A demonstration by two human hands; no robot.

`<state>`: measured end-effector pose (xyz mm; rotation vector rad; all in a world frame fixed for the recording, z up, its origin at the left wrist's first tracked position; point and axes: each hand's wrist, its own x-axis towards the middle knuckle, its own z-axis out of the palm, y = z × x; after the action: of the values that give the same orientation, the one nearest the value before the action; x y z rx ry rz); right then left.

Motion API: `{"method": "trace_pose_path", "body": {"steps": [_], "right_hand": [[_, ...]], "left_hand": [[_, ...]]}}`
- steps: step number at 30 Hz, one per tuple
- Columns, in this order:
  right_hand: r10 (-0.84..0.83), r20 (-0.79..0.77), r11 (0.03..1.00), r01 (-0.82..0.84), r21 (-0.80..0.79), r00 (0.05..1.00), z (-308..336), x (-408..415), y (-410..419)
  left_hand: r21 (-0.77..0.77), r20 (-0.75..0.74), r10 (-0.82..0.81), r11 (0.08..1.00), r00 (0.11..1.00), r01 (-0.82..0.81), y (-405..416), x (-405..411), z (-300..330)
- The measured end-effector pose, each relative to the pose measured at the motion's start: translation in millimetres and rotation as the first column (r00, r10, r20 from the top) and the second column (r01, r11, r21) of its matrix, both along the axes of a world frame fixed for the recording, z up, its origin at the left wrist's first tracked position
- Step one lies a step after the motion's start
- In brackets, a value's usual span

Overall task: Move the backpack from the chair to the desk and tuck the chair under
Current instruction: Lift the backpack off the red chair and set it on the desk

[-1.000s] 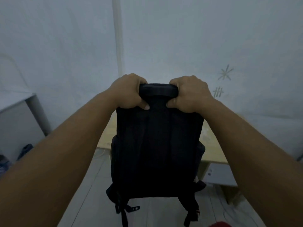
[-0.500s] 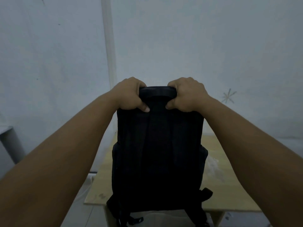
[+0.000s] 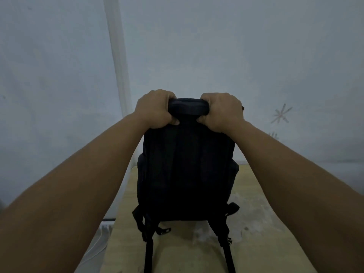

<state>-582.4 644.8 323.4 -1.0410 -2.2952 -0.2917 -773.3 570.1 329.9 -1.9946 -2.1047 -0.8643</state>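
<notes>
We see both hands closed tight on the top of the black backpack [image 3: 187,174]. The left hand [image 3: 154,110] grips the left end of the rolled top edge, with fingers curled over it and the thumb pressed on the near face. The right hand [image 3: 221,113] does the same at the right end. The two hands are apart, and a dark piece of the top edge shows between them. The backpack hangs upright below the hands, with its back panel toward us. It is in front of the pale wall [image 3: 216,46] and above the wooden desk [image 3: 260,223]. Its straps [image 3: 148,251] hang down over the desk surface. We cannot tell if the bottom of the backpack touches the desk.
</notes>
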Motion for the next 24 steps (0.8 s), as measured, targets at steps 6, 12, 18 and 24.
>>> {"method": "trace_pose_path", "body": {"steps": [6, 12, 18, 24], "right_hand": [[0.003, -0.006, 0.996, -0.002, 0.089, 1.0, -38, -14, 20], [0.017, -0.034, 0.984, -0.011, 0.177, 0.999, -79, -5, 8], [0.067, -0.046, 0.983, -0.058, 0.176, 0.997, -99, 18, -26], [0.056, -0.055, 0.986, -0.046, 0.162, 0.997, -136, 39, -77]], "left_hand": [[0.062, -0.01, 0.049, 0.997, 0.999, -0.048, 19, -8, -39], [0.163, -0.037, 0.041, 0.986, 0.998, -0.034, 6, -1, -83], [0.178, -0.053, 0.075, 0.982, 0.996, -0.064, -35, 22, -104], [0.156, -0.086, 0.075, 0.986, 0.993, -0.061, -90, 48, -133]]}}
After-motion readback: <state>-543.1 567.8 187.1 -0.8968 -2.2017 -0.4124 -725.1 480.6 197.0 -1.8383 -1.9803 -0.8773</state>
